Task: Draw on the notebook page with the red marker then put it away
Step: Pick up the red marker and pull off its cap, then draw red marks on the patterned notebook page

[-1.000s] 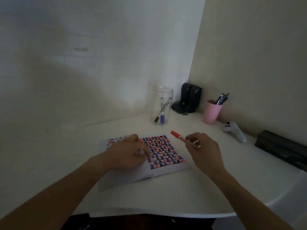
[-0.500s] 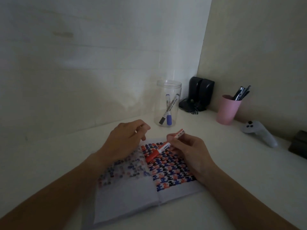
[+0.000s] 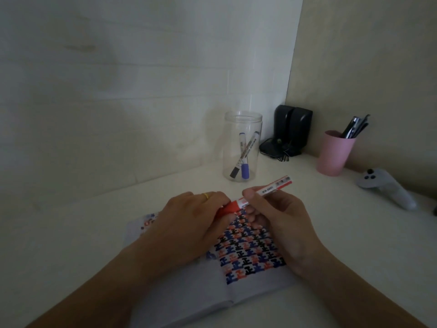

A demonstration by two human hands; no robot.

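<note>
Red marker (image 3: pixel 257 194) slants cap-down to the left above the notebook (image 3: pixel 248 252); right hand (image 3: pixel 281 223) grips its barrel, left hand (image 3: pixel 189 223) pinches the cap.

A pale table (image 3: pixel 82 233) is set into a corner. An open notebook (image 3: pixel 255 249) is laid near its front edge. Behind the notebook a clear jar (image 3: pixel 242 147) is stood; right of the jar, black speakers (image 3: pixel 292 131), a pink cup (image 3: pixel 334 153) and a grey controller (image 3: pixel 387 188) are placed.
</note>
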